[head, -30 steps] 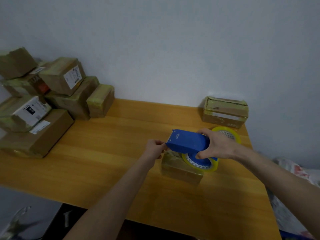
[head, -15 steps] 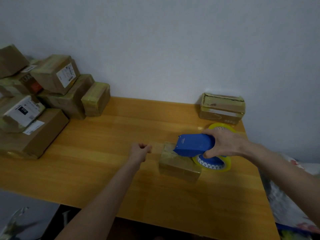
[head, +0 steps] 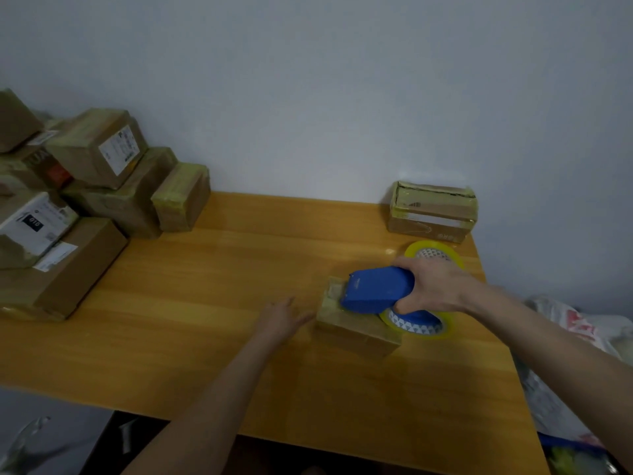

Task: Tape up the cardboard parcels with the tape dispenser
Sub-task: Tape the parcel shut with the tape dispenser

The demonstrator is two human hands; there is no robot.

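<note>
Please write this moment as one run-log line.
step: taping | right hand: grips tape dispenser on small parcel | left hand: fingers straight, beside it

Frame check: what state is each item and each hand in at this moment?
Tape dispenser: gripped by the right hand, nose down on the centre parcel.
Centre parcel: closed, taped over the top, flat on the table.
Left hand: fingers straight, beside that parcel; contact unclear.
Spare tape roll: lying flat on the table.
Parcel by the wall: closed, taped.
Stacked parcels: closed, piled at left.
</note>
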